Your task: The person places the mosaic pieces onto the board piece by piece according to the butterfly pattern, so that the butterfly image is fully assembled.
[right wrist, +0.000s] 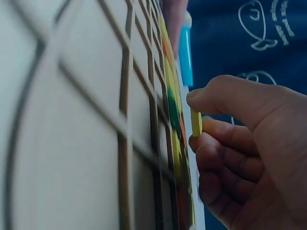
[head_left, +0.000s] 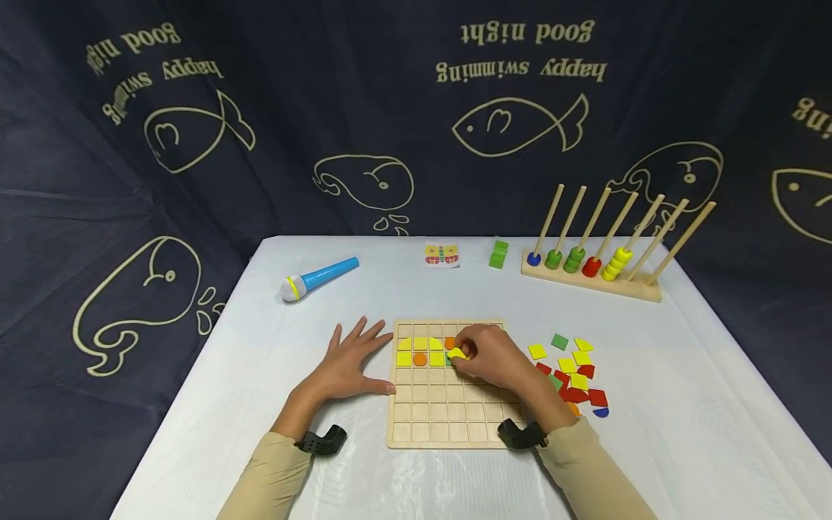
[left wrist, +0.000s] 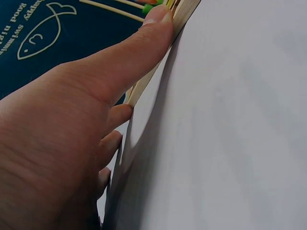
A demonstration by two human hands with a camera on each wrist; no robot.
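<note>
Behind everything in front of you is a dark cloth (head_left: 383, 65) printed with pale fish, whales and lettering. Before it stretches the white table (head_left: 351, 477). Near its far right corner you have a wooden bead stand (head_left: 601, 282) with seven rods, and beads (head_left: 617, 263) in blue, green, red and yellow low on five of them.

The wooden grid board (head_left: 439, 413) lies flat between your hands. Your left hand (head_left: 341, 368) rests at its left side, fingers spread apart, thumb tip touching the board's edge. Your right hand (head_left: 490, 357) is over the board's far right part, thumb and fingertips pinched together on a yellow piece (right wrist: 196, 123).

A blue toy microphone (head_left: 328, 274) with a grey head lies beyond your left hand. Near the table's far edge are a picture card (head_left: 441, 254) showing a butterfly and, to its right, a green block (head_left: 498, 254).

Right of the board, loose pieces (head_left: 568, 365) in several colours lie scattered, some overlapping. In the board's second and third rows from the far edge sit yellow shapes (head_left: 420, 344), orange discs (head_left: 419, 359) and a partly covered green piece (head_left: 449, 358); your right hand hides the cells beyond. The yellow piece you hold is beside that green one, just off the board's surface in the right wrist view.
</note>
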